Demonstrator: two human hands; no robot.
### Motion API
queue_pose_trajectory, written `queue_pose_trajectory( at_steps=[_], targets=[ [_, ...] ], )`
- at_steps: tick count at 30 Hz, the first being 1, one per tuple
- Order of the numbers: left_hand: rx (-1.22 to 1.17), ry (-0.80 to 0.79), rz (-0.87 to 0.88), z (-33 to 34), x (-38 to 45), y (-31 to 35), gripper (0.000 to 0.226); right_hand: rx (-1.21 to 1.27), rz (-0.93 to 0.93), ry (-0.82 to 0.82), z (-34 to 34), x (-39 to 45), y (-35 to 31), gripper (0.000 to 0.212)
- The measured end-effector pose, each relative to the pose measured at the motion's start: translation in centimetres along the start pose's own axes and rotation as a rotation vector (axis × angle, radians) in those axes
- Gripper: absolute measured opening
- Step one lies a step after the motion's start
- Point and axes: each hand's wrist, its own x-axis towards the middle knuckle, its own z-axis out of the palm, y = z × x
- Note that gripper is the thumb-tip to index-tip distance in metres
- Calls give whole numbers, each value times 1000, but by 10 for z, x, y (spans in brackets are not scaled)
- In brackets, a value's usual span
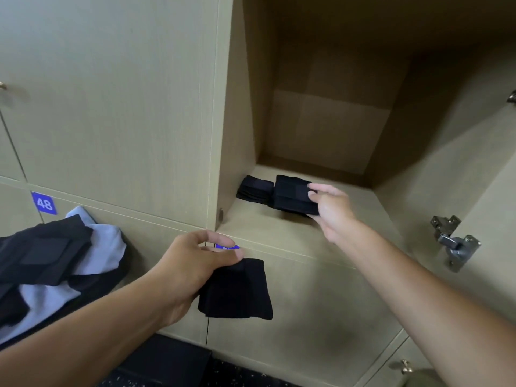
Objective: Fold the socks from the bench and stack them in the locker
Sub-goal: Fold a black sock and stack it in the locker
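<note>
My right hand [331, 209] reaches into the open locker [307, 233] and pinches a folded black sock [291, 195], holding it just above the locker floor. A small stack of folded black socks [254, 189] lies on that floor right beside it, to the left. My left hand [195, 268] is in front of the lower locker door and grips another folded black sock [237, 290], which hangs down from my fingers.
A heap of unfolded black and light blue socks [55, 263] lies at the lower left. Closed locker doors, one with a blue tag 48 [43, 203], fill the left. The open door with metal hinges [453, 243] stands at the right.
</note>
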Motion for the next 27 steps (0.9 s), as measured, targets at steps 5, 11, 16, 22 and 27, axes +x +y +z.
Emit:
queue_pose_trajectory(
  at_steps=[5,11,16,22,27],
  targets=[
    [68,14,33,-4,2,-10,19,57,34,63,-1,26,4,33],
    [100,9,37,-16,8,-15,15,-38,38,142,8,54,14,38],
    [116,9,16,-25,15,-22,17,-85,42,130,14,70,21,34],
    [108,12,-7,-36,20,-26,10,-188,52,138,17,82,29,32],
    [76,11,-24,-39,19,-25,16,-402,-66,194,17,77,29,25]
  ],
)
